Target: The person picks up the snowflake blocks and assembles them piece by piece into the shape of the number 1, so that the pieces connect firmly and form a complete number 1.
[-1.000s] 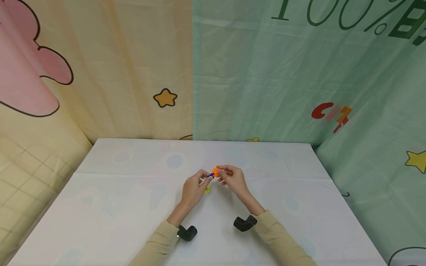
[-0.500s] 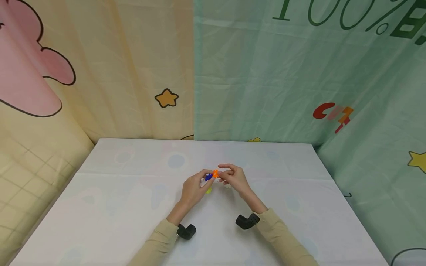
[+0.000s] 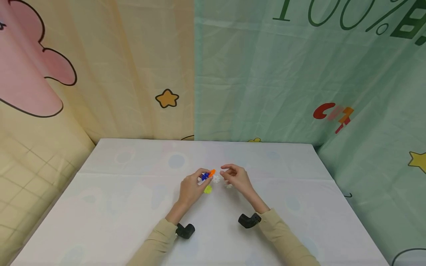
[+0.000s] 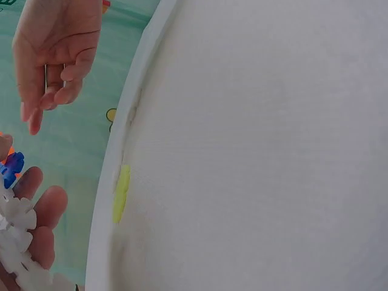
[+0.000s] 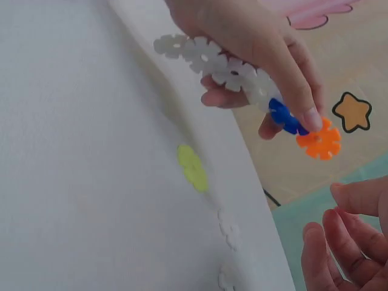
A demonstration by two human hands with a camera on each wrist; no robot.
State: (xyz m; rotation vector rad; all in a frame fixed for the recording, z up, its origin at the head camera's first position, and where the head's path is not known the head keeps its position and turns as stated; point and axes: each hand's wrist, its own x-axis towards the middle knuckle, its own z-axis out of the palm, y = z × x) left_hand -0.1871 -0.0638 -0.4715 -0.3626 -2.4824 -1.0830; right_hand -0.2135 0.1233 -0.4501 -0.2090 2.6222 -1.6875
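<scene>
My left hand holds a chain of interlocking snowflake discs above the table. Several white discs run back under the palm in the right wrist view. A blue disc follows them, and an orange disc sits at the far end, with the left thumb and fingers pinching around there. My right hand hovers just right of the orange disc, apart from it, its fingers loosely bent and nothing between them. Below the hands a yellow-green disc lies on the table.
Two loose white discs, a nearer one and another, lie beside the yellow-green one on the white-covered table. Printed curtains hang behind the table's far edge. Each wrist wears a black camera mount.
The right fingers were at the orange disc; they have let go and drawn back to the right. The left hand has turned the chain and shifted slightly left, still holding it.
</scene>
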